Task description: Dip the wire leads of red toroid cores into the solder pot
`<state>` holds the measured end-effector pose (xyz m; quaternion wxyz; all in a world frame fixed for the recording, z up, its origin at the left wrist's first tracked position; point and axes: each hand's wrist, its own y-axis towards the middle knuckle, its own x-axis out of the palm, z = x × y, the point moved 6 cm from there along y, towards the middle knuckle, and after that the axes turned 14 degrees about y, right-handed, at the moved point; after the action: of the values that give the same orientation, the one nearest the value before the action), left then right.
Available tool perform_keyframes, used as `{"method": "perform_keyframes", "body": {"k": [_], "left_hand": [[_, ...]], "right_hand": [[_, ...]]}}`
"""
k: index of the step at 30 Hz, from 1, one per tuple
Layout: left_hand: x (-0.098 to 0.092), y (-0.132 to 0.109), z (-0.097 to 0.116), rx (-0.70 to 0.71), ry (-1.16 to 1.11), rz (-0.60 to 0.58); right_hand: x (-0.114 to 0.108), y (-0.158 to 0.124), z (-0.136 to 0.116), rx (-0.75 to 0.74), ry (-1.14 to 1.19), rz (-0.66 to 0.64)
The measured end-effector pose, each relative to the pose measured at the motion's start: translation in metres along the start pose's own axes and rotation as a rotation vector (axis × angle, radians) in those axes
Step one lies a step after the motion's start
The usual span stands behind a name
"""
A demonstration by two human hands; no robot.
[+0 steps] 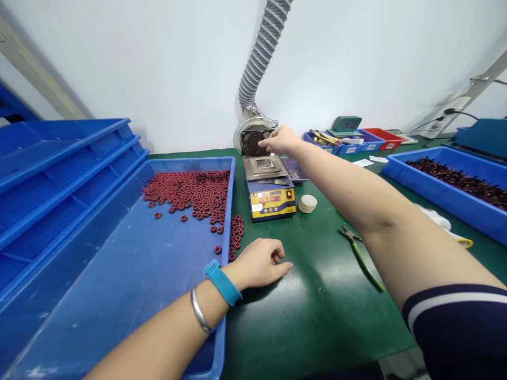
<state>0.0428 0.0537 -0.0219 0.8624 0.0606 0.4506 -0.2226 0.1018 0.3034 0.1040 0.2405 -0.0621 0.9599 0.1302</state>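
My left hand rests on the green table beside the large blue tray, fingers loosely curled, thumb apart, nothing visible in it. Red and black ring-shaped parts lie heaped in that tray, and more of them sit on the table against its right wall. My right hand reaches forward above the back of a blue and yellow heated device, in front of the round extractor opening. Its fingertips are pinched together; whatever they hold is too small to make out. Below them is the device's metal top.
Green-handled cutters and a round white pad lie on the table. Stacked blue trays stand left. At the back are small bins and a clock; a blue tray of dark parts is right.
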Motion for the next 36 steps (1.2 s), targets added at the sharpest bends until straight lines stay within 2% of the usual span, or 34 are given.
{"method": "perform_keyframes", "body": {"k": [3, 9, 19, 28, 32, 36], "left_hand": [[0.0, 0.0, 0.0, 0.002, -0.007, 0.007], [0.001, 0.0, 0.0, 0.001, 0.011, -0.01], [0.003, -0.002, 0.0, -0.011, 0.054, -0.056], [0.004, -0.002, 0.0, -0.003, 0.062, -0.072], [-0.001, 0.0, -0.001, -0.013, -0.068, 0.03], [-0.022, 0.003, -0.007, -0.12, -0.375, 0.303]], "right_hand": [[-0.001, -0.004, 0.003, 0.001, 0.024, -0.01], [0.001, 0.002, 0.003, -0.143, -0.217, 0.074], [0.028, 0.012, 0.02, -0.1, -0.407, 0.071], [0.026, 0.012, 0.02, -0.097, -0.351, 0.072], [0.012, 0.002, 0.007, -0.081, -0.152, 0.111], [0.007, -0.043, 0.004, -0.035, 0.263, 0.05]]}}
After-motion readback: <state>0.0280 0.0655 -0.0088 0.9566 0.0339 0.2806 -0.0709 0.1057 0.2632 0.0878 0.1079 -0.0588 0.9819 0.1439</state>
